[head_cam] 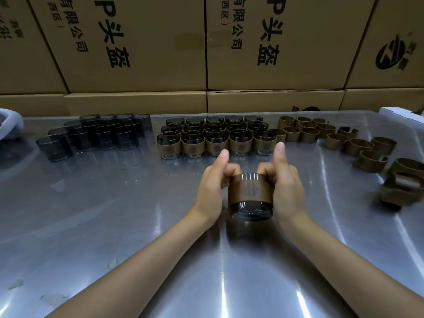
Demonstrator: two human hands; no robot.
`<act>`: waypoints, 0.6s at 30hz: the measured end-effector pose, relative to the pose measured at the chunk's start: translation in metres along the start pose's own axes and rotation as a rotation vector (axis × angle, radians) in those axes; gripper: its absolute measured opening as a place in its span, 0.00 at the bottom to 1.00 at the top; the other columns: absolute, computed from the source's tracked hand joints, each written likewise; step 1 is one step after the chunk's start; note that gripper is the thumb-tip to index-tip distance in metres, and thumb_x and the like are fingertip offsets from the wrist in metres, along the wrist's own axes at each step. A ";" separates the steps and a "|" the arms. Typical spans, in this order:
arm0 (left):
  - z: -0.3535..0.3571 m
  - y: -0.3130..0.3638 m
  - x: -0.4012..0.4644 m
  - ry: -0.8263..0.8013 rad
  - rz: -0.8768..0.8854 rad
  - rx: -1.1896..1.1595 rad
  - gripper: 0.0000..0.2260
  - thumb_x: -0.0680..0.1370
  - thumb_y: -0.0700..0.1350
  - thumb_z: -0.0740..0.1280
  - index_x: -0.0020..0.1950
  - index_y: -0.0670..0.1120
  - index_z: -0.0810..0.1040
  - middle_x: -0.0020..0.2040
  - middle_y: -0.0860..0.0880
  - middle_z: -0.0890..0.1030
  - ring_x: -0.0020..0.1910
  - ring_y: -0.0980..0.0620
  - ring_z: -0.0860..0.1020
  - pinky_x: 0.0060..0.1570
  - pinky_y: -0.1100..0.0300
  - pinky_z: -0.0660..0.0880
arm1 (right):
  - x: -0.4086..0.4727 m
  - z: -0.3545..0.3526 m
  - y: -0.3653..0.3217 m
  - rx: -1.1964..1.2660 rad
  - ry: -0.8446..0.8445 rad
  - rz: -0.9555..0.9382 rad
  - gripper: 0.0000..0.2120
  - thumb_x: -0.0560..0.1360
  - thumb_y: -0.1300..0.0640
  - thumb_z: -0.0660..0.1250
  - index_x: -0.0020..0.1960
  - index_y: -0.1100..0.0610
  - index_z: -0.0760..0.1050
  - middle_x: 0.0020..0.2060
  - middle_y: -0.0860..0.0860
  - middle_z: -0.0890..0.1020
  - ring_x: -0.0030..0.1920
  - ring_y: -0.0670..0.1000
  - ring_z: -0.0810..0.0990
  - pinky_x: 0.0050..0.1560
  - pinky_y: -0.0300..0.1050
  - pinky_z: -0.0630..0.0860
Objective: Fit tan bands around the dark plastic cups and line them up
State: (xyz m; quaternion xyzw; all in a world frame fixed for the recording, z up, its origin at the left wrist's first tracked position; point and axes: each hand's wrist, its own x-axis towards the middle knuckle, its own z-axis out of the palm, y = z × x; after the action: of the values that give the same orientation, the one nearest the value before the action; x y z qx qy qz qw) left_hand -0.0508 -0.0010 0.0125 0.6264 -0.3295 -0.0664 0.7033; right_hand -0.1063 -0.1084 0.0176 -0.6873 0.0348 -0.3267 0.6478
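Far left on the metal table stood bare dark cups. Banded cups sat in rows at far centre. The left hand and right hand gripped one cup, its tan band fitted, thumbs raised. Loose bands lay far right.

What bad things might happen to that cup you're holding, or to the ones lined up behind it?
1. The banded cup is held above the table by the left hand and right hand, thumbs lifted off; it might slip and drop.
2. The finished cups stand packed tight; setting this one down carelessly may knock the front row.
3. The band could sit crooked.
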 end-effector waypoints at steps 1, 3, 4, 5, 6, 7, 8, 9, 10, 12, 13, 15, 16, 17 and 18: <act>-0.002 -0.002 0.000 -0.005 0.036 0.036 0.24 0.79 0.55 0.50 0.26 0.45 0.65 0.26 0.49 0.66 0.29 0.53 0.65 0.37 0.57 0.64 | 0.001 -0.001 0.003 -0.033 0.005 -0.031 0.35 0.79 0.38 0.48 0.22 0.59 0.65 0.19 0.48 0.63 0.22 0.43 0.62 0.25 0.30 0.60; -0.005 -0.006 -0.001 -0.024 0.124 0.169 0.24 0.78 0.55 0.56 0.29 0.40 0.70 0.30 0.42 0.72 0.34 0.48 0.71 0.44 0.52 0.67 | 0.002 -0.003 0.010 -0.124 0.006 -0.138 0.33 0.79 0.39 0.48 0.22 0.56 0.64 0.19 0.46 0.64 0.24 0.43 0.64 0.28 0.33 0.61; -0.006 -0.008 -0.002 -0.052 0.175 0.284 0.24 0.77 0.56 0.58 0.32 0.37 0.72 0.33 0.40 0.73 0.36 0.45 0.72 0.46 0.51 0.68 | 0.003 -0.004 0.013 -0.208 0.012 -0.214 0.31 0.79 0.39 0.49 0.23 0.53 0.64 0.20 0.46 0.67 0.26 0.44 0.66 0.30 0.34 0.62; -0.006 -0.010 -0.003 -0.083 0.217 0.399 0.23 0.76 0.55 0.61 0.34 0.36 0.73 0.36 0.40 0.74 0.39 0.46 0.73 0.48 0.52 0.69 | 0.005 -0.007 0.016 -0.313 0.026 -0.293 0.27 0.79 0.40 0.49 0.24 0.50 0.64 0.22 0.46 0.69 0.30 0.44 0.69 0.34 0.34 0.63; -0.006 -0.013 -0.003 -0.100 0.240 0.489 0.20 0.76 0.54 0.64 0.35 0.37 0.74 0.40 0.42 0.75 0.42 0.49 0.74 0.48 0.56 0.70 | 0.008 -0.010 0.019 -0.403 0.033 -0.353 0.25 0.79 0.41 0.50 0.27 0.48 0.65 0.24 0.46 0.70 0.34 0.43 0.70 0.37 0.33 0.64; -0.006 -0.015 -0.003 -0.103 0.237 0.544 0.17 0.76 0.52 0.68 0.37 0.39 0.75 0.43 0.45 0.75 0.45 0.52 0.74 0.50 0.61 0.70 | 0.011 -0.013 0.022 -0.456 0.039 -0.382 0.23 0.80 0.42 0.50 0.28 0.47 0.64 0.26 0.45 0.70 0.37 0.41 0.70 0.39 0.31 0.64; -0.007 -0.017 -0.002 -0.100 0.227 0.576 0.14 0.76 0.50 0.70 0.38 0.41 0.76 0.46 0.48 0.75 0.48 0.56 0.74 0.52 0.65 0.70 | 0.013 -0.015 0.025 -0.483 0.050 -0.380 0.21 0.80 0.43 0.51 0.29 0.45 0.64 0.27 0.44 0.70 0.39 0.39 0.70 0.40 0.30 0.64; -0.006 -0.018 -0.001 -0.102 0.214 0.595 0.11 0.75 0.49 0.72 0.40 0.42 0.77 0.50 0.50 0.74 0.52 0.59 0.73 0.54 0.69 0.68 | 0.016 -0.016 0.028 -0.496 0.065 -0.352 0.22 0.81 0.44 0.52 0.29 0.45 0.64 0.28 0.44 0.70 0.39 0.39 0.70 0.40 0.29 0.63; -0.006 -0.019 -0.001 -0.109 0.202 0.617 0.09 0.74 0.49 0.73 0.43 0.44 0.78 0.54 0.51 0.73 0.55 0.61 0.72 0.57 0.72 0.66 | 0.018 -0.018 0.031 -0.503 0.071 -0.313 0.23 0.82 0.46 0.54 0.29 0.46 0.65 0.29 0.45 0.70 0.40 0.39 0.70 0.40 0.29 0.64; -0.006 -0.023 0.001 -0.133 0.193 0.676 0.09 0.73 0.47 0.74 0.48 0.46 0.78 0.60 0.54 0.71 0.60 0.63 0.69 0.61 0.70 0.65 | 0.021 -0.020 0.035 -0.473 0.067 -0.223 0.23 0.83 0.50 0.54 0.29 0.49 0.69 0.32 0.47 0.72 0.40 0.43 0.72 0.41 0.32 0.65; -0.005 -0.024 0.002 -0.142 0.188 0.688 0.11 0.73 0.47 0.75 0.52 0.46 0.78 0.61 0.54 0.69 0.62 0.63 0.68 0.61 0.67 0.66 | 0.022 -0.021 0.036 -0.454 0.068 -0.192 0.23 0.83 0.52 0.54 0.31 0.50 0.70 0.34 0.47 0.74 0.41 0.43 0.73 0.42 0.33 0.65; -0.005 -0.026 0.005 -0.127 0.169 0.672 0.17 0.72 0.45 0.75 0.59 0.46 0.76 0.62 0.56 0.68 0.62 0.63 0.68 0.62 0.64 0.68 | 0.025 -0.021 0.036 -0.393 0.102 -0.144 0.18 0.83 0.53 0.54 0.36 0.50 0.73 0.39 0.47 0.75 0.42 0.39 0.74 0.43 0.30 0.66; -0.005 -0.028 0.007 -0.106 0.136 0.650 0.22 0.72 0.45 0.76 0.63 0.47 0.74 0.62 0.57 0.67 0.62 0.62 0.69 0.62 0.63 0.69 | 0.027 -0.021 0.036 -0.342 0.133 -0.107 0.15 0.83 0.53 0.55 0.39 0.50 0.73 0.41 0.48 0.76 0.44 0.38 0.74 0.44 0.31 0.68; -0.005 -0.029 0.010 -0.082 0.072 0.622 0.28 0.71 0.46 0.76 0.68 0.48 0.71 0.63 0.57 0.68 0.63 0.59 0.71 0.61 0.63 0.71 | 0.029 -0.022 0.036 -0.283 0.169 -0.056 0.13 0.83 0.53 0.56 0.42 0.51 0.74 0.42 0.48 0.77 0.45 0.39 0.75 0.46 0.34 0.70; -0.004 -0.029 0.012 -0.061 -0.007 0.590 0.32 0.70 0.47 0.77 0.71 0.48 0.68 0.64 0.56 0.69 0.62 0.56 0.73 0.59 0.64 0.73 | 0.031 -0.023 0.037 -0.229 0.202 0.003 0.12 0.83 0.52 0.56 0.44 0.52 0.74 0.42 0.47 0.78 0.45 0.41 0.75 0.47 0.39 0.71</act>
State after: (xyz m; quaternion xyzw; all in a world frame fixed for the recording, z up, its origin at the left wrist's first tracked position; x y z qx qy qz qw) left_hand -0.0296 -0.0096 -0.0099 0.8027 -0.3533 0.0112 0.4803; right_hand -0.0791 -0.1484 -0.0051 -0.7204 0.1380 -0.3868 0.5589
